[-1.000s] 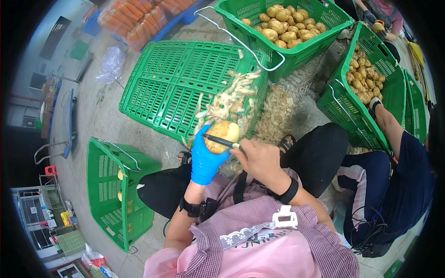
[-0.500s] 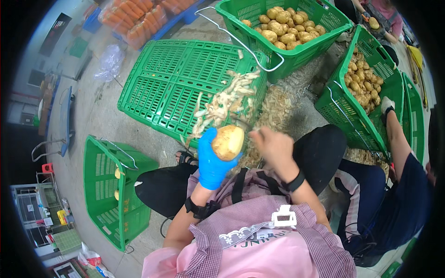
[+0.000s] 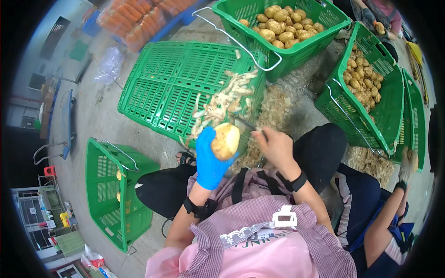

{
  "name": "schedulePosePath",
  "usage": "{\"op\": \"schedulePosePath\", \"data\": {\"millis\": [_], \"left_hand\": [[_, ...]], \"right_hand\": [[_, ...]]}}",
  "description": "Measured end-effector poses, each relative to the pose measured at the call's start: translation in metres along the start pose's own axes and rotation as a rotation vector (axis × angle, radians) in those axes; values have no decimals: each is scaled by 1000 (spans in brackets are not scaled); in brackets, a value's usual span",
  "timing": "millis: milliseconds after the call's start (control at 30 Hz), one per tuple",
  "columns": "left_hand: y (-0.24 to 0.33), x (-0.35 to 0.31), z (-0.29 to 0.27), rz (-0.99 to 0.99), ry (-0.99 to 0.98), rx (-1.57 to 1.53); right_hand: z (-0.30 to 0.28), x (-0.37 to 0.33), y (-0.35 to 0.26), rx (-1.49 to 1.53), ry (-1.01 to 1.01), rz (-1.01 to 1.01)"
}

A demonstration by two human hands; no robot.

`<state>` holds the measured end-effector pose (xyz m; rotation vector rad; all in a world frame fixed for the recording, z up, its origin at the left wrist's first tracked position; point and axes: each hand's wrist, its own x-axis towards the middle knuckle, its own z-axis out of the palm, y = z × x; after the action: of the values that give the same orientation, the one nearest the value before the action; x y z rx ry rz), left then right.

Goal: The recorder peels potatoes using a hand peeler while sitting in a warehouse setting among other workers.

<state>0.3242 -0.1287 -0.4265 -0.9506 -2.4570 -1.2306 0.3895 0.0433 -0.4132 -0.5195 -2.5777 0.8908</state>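
My left hand [image 3: 209,163], in a blue glove, is closed around a potato [image 3: 225,142], partly peeled, with pale flesh along its upper right side and brown skin elsewhere. In my bare right hand [image 3: 277,149] is a slim, dark peeler [image 3: 246,123]; its end sits just above the potato, apart from it as far as I can see. Beyond both hands lies an overturned green crate [image 3: 157,78], with peel strips [image 3: 232,95] heaped on its near right part. More peelings [image 3: 276,109] cover the floor beside it.
Green crates of potatoes stand at the far side [image 3: 282,60] and the right [image 3: 389,125]. Another crate [image 3: 106,185], at left, holds a few pale potatoes. Bagged carrots [image 3: 132,21] lie far left. A co-worker's gloved hand [image 3: 408,164] is close on the right.
My right hand has shifted slightly and the peeler now shows more clearly. The potato has tilted a little. The co-worker's hand at right has moved away from the potato crate, nearer to their body.
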Motion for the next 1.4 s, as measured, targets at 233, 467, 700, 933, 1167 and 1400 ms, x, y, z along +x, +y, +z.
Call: {"op": "schedulePosePath", "data": {"millis": [233, 467, 700, 933, 1167, 1400], "left_hand": [[6, 9, -5, -506, -41, -472], [12, -7, 8, -210, 10, -208], [9, -9, 11, -247, -102, -333], [-29, -36, 18, -403, -123, -407], [-6, -13, 6, -166, -49, -288], [-11, -8, -5, -259, -44, -471]], "right_hand": [[-6, -8, -30, -18, -38, -103], [-1, 4, 4, -235, 58, -45], [-12, -12, -30, -55, -36, -214], [-15, -10, -14, 60, -40, -99], [8, -2, 4, 194, -228, 118], [51, -9, 14, 93, -110, 61]]}}
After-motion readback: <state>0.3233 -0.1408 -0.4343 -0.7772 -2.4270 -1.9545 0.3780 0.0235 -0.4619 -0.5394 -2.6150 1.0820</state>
